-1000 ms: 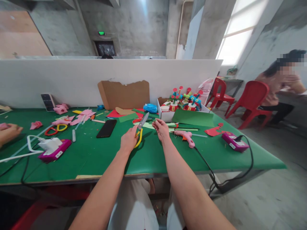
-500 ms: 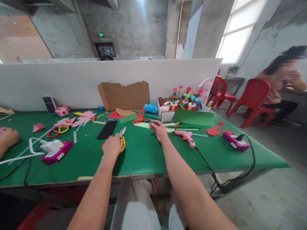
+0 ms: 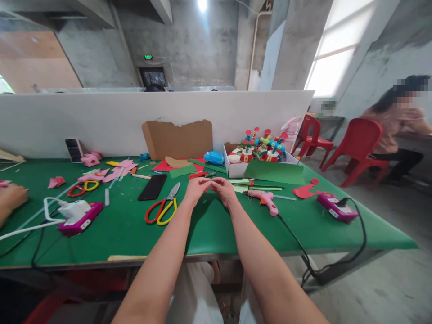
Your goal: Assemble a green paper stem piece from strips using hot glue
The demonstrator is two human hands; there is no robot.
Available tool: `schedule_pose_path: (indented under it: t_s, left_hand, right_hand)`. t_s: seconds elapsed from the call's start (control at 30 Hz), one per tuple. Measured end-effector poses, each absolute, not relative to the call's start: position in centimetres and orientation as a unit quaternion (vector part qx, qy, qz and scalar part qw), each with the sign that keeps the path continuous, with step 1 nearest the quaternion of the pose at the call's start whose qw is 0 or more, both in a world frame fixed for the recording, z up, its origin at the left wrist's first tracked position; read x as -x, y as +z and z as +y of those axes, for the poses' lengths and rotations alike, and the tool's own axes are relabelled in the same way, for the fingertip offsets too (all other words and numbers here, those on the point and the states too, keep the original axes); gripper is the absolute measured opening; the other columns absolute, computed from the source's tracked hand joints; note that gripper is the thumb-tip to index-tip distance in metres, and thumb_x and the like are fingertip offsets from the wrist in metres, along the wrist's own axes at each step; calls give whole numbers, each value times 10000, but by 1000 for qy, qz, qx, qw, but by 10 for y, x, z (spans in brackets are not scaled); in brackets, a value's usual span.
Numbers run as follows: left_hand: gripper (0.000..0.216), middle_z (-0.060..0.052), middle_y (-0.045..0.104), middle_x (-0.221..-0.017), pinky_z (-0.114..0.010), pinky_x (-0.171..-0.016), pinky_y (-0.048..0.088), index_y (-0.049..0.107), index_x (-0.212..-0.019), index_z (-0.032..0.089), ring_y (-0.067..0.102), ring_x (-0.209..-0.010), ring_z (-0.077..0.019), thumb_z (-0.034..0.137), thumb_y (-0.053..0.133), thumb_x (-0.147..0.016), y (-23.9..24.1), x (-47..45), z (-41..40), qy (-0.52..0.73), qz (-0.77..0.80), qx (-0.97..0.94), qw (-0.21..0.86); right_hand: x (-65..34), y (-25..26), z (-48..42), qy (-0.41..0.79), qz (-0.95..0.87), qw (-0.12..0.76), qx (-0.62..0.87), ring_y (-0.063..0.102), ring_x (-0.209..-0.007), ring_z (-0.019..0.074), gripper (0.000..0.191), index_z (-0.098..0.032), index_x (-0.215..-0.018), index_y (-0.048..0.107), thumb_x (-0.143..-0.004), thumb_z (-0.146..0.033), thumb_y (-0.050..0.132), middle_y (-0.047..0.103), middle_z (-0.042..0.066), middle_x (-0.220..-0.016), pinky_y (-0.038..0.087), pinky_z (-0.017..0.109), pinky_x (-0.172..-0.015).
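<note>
My left hand (image 3: 196, 189) and my right hand (image 3: 223, 189) meet over the middle of the table, fingertips pinched together. Between them is a small greenish piece, mostly hidden by the fingers; its kind is unclear. To the left of my left hand lie scissors (image 3: 171, 193) with one red and one yellow handle, blades partly apart. Just beyond my hands are a red-handled tool (image 3: 198, 174) and a small dark green coiled strip (image 3: 210, 174). A pink glue gun (image 3: 266, 200) rests on the table to the right of my right hand.
A white box (image 3: 233, 169) holds several colourful paper figures. A black phone (image 3: 152, 187), pink paper scraps (image 3: 123, 168) and purple power strips (image 3: 337, 208) lie about the green table (image 3: 216, 234). Another person's hand (image 3: 15, 198) is at far left; a person (image 3: 393, 121) sits at right.
My left hand has let go of the scissors, which now lie on the table, and moved right to join my right hand. My right hand stays nearly in place, still pinching the small piece.
</note>
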State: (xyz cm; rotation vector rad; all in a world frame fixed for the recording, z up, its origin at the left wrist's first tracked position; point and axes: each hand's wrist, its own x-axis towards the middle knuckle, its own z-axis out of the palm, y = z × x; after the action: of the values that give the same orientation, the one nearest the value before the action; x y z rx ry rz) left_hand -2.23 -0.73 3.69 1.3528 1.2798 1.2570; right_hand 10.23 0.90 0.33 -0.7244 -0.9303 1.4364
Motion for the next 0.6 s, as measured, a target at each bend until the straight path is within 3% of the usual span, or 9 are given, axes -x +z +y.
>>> schedule_pose_path:
  t_s: [0.23,0.47,0.6]
  left_hand:
    - [326,-54,695,-703,-276,-613,477,720,-798,110,584,-595,-126,333,823,-583,17,29,-4,539,478,-489,492]
    - [333,-55,698,-774,-286,-682,507,716,-901,107,613,-658,-122,212,766,-589,17,33,-5,537,430,-479,544]
    - [362,-23,659,-708,-271,-645,499,701,-945,115,584,-607,-104,290,755,-632,17,33,-6,551,432,-469,538]
  right_hand:
    - [-99,-2,8,611,-419,585,330,623,-564,104,308,-179,-719,650,-515,-246,872,681,-32,-615,541,262,-659]
    - [-100,-3,9,609,-418,589,326,621,-567,105,300,-180,-718,651,-525,-257,868,678,-32,-607,537,263,-667]
    - [-100,-1,7,608,-426,585,326,614,-562,101,282,-180,-714,658,-535,-255,863,683,-37,-614,529,254,-652]
